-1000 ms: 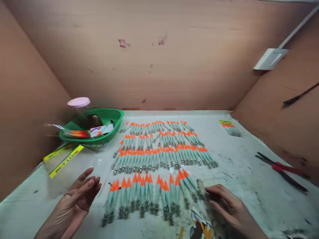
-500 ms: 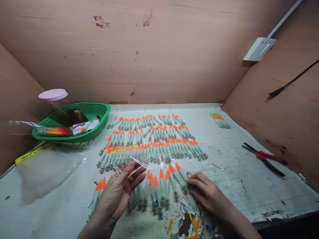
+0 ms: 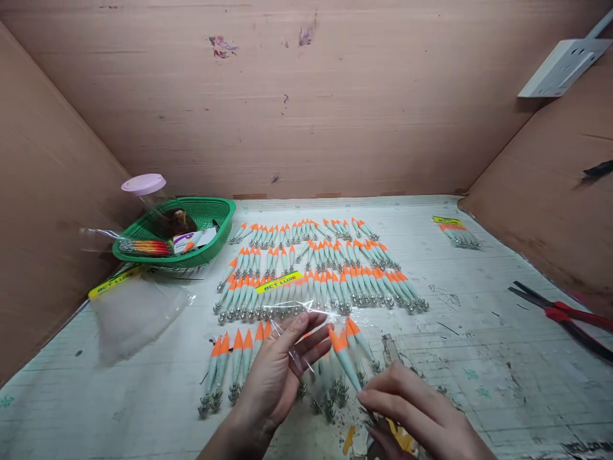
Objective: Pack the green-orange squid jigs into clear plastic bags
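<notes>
Rows of pale green lures with orange tips (image 3: 316, 268) lie on the white table (image 3: 479, 358). My left hand (image 3: 280, 377) holds a clear plastic bag with a yellow header (image 3: 280, 295) by its open lower end, fingers curled around the film. My right hand (image 3: 412, 409) pinches the hooked end of one orange-tipped lure (image 3: 345, 359), lifted and angled toward the bag. More lures lie in the nearest row (image 3: 230, 364) under and left of my hands.
A green basket (image 3: 211, 246) with packets and a pink-lidded jar (image 3: 143, 185) stands at the back left. A stack of clear bags (image 3: 134, 310) lies beside it. A small filled packet (image 3: 454, 233) lies at the back right. Red-handled pliers (image 3: 565, 319) lie at the right. Brown board walls enclose the table.
My left hand moved right with the clear bag, and my right hand lifted one lure off the table toward it. The camera shifted left.
</notes>
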A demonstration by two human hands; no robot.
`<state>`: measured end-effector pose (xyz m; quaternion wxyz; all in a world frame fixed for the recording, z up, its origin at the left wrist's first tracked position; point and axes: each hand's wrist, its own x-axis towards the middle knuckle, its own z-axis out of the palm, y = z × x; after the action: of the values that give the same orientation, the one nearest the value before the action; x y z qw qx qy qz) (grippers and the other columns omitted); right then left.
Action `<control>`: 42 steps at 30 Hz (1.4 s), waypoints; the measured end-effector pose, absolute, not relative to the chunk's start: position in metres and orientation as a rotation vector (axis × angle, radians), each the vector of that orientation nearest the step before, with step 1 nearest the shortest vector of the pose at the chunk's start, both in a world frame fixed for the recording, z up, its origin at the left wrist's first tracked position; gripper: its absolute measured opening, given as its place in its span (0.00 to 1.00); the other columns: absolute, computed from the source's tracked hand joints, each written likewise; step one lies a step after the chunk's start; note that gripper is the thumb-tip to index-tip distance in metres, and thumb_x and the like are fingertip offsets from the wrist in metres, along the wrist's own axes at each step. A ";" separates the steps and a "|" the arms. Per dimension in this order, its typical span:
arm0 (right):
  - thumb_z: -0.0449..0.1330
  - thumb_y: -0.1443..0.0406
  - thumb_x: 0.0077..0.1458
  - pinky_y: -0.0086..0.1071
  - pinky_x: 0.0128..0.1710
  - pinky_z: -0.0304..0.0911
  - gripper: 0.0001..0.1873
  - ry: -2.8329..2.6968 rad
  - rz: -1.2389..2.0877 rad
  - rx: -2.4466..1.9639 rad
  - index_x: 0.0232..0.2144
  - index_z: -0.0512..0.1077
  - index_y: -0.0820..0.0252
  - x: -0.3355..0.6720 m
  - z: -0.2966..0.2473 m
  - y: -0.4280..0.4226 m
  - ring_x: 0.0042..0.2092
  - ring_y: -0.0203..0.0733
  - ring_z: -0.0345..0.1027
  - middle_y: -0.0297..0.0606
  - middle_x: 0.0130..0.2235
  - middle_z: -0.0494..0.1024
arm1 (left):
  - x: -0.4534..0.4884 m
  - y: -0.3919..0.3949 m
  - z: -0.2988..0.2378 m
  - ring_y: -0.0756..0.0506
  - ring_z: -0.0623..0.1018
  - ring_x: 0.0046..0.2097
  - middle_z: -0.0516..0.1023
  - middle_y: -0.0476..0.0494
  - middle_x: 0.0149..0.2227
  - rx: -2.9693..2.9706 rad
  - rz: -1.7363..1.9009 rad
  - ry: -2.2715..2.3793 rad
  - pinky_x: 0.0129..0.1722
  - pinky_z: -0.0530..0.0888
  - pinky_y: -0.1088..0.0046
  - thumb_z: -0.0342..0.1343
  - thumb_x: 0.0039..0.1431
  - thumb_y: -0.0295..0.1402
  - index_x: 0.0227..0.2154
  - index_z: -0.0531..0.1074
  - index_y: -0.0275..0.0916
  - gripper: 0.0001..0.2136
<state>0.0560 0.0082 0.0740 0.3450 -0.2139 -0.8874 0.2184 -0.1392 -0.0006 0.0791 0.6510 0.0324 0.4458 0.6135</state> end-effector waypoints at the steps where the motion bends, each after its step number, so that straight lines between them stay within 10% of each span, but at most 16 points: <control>1: 0.53 0.76 0.55 0.30 0.31 0.66 0.12 -2.302 0.443 -0.533 0.42 0.69 0.64 0.051 0.072 0.011 0.34 0.38 0.66 0.43 0.33 0.72 | -0.138 -0.003 0.080 0.42 0.79 0.42 0.79 0.36 0.42 0.089 1.367 0.999 0.42 0.77 0.67 0.58 0.55 0.30 0.34 0.76 0.31 0.07; 9: 0.51 0.74 0.58 0.38 0.38 0.66 0.15 -2.345 -0.113 -0.563 0.46 0.72 0.67 0.035 0.071 0.013 0.41 0.45 0.70 0.46 0.39 0.78 | -0.133 -0.013 0.087 0.38 0.79 0.44 0.77 0.34 0.46 0.104 1.315 0.827 0.42 0.75 0.62 0.46 0.63 0.40 0.53 0.65 0.38 0.18; 29: 0.55 0.75 0.55 0.41 0.43 0.67 0.23 -2.145 0.008 -0.660 0.53 0.68 0.62 0.015 0.066 0.006 0.47 0.47 0.66 0.46 0.50 0.74 | -0.118 -0.019 0.078 0.41 0.73 0.53 0.75 0.36 0.51 0.057 1.467 0.538 0.55 0.67 0.65 0.51 0.61 0.29 0.46 0.71 0.34 0.12; 35: 0.51 0.72 0.60 0.41 0.44 0.65 0.21 -2.208 -0.014 -0.624 0.56 0.65 0.62 0.011 0.071 0.003 0.47 0.47 0.66 0.43 0.48 0.76 | -0.122 -0.016 0.072 0.40 0.79 0.43 0.77 0.31 0.46 -0.020 1.386 0.480 0.48 0.72 0.58 0.52 0.59 0.42 0.53 0.64 0.37 0.21; 42: 0.55 0.75 0.56 0.37 0.42 0.69 0.19 -2.125 0.293 -0.670 0.49 0.69 0.58 0.053 0.087 0.014 0.48 0.44 0.68 0.43 0.44 0.76 | -0.122 -0.010 0.070 0.43 0.78 0.47 0.78 0.35 0.46 -0.262 1.474 0.658 0.46 0.75 0.68 0.51 0.60 0.27 0.46 0.70 0.31 0.12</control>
<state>0.0532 0.0139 0.0869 0.4322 -0.2689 -0.8527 0.1176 -0.1219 -0.0097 0.0699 0.6840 -0.1169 0.2935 0.6575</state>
